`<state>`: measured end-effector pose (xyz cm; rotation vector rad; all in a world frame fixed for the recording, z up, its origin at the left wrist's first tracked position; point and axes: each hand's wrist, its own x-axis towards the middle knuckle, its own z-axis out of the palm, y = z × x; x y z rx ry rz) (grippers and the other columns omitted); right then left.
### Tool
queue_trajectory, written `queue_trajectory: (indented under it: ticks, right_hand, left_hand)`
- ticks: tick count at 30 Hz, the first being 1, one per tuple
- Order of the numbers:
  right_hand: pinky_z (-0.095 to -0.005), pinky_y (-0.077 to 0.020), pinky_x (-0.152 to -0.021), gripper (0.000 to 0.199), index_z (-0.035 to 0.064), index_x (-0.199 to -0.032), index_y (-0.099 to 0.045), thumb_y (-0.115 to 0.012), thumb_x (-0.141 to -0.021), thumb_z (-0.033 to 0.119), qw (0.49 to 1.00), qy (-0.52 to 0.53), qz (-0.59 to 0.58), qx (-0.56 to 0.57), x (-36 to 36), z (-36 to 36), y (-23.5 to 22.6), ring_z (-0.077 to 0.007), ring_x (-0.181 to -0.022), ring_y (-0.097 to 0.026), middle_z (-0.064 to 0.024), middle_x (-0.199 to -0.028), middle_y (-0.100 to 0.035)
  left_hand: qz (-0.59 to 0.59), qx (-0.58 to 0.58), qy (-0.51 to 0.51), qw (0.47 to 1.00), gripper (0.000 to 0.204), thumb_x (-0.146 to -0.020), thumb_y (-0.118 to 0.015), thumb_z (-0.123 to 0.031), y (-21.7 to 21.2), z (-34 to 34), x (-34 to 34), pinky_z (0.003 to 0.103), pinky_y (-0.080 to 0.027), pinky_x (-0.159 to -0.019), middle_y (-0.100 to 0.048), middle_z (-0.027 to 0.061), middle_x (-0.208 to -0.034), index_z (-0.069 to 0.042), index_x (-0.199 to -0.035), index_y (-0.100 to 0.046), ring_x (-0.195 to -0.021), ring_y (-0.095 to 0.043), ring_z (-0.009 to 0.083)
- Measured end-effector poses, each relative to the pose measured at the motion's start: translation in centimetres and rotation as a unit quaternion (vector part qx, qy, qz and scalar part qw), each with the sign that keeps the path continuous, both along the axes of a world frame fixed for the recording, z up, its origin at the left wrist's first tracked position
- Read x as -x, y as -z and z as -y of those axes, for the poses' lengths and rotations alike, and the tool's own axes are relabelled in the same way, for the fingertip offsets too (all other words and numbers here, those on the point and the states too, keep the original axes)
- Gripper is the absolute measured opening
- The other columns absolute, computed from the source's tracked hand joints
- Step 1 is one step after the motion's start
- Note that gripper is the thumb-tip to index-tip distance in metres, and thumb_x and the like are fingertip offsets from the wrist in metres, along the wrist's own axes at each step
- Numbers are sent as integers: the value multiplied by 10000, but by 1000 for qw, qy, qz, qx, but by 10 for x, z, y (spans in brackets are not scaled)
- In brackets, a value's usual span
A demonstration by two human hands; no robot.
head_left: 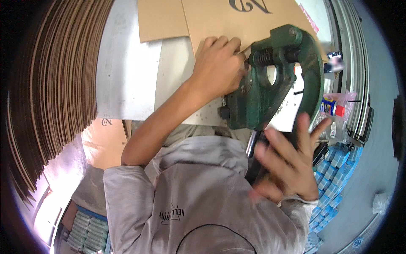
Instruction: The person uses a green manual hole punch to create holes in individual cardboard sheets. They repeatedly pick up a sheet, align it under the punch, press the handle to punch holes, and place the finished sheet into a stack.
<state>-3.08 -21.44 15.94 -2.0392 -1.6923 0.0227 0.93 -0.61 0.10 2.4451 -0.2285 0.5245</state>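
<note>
A heavy green hand press point(253, 97) stands at the table's near right. Beside its working end is my left hand point(220, 63), its fingers curled and closed over the near edge of a brown cardboard sheet point(249, 25) with a dark printed mark. The fingertips are hidden, so what they grip cannot be made out. My right hand point(287, 163), blurred by motion, has its fingers spread with nothing in them. It is close to a metal lever handle point(252, 144) below the press.
Tall stacked cardboard sheets point(55, 72) fill the left side. Another brown sheet point(160, 19) lies on the white table point(127, 63). To the right are a blue can with a red cap point(333, 107) and blue-wrapped bundles point(332, 180). Green-wrapped bundles point(86, 230) sit lower left.
</note>
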Motion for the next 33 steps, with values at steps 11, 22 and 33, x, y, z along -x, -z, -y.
queue_trajectory:
  ticks: [11, 22, 33]
  right_hand:
    - [-323, -540, -805, 238, 7, -1139, -752, -786, -950, 149, 892, 398, -214, 6, -91, 85, 116, -180, -882, -704, -109, -974, -751]
    - [-397, -421, -677, 176, -36, -1014, -652, -665, -846, 12, 940, 295, -170, 2, -113, 69, 160, -277, -762, -570, -141, -816, -549]
    - [-360, -530, -775, 241, -28, -1136, -680, -712, -912, 57, 895, 302, -313, -98, -122, 15, 185, -244, -889, -691, -114, -1029, -701]
  left_hand:
    - [96, -126, -91, 983, 244, -855, -670, 6, 1, -45, -14, 404, -605, -806, -687, 136, -1082, -29, -1092, -716, -964, -692, 338]
    - [239, 434, -230, 838, 175, -1048, -666, -141, -41, -19, -26, 255, -604, -670, -718, 93, -974, 23, -1102, -638, -843, -714, 135]
    - [-35, 237, -143, 960, 221, -865, -851, -230, 3, -27, 9, 300, -500, -586, -700, 49, -753, -44, -911, -739, -684, -660, 152]
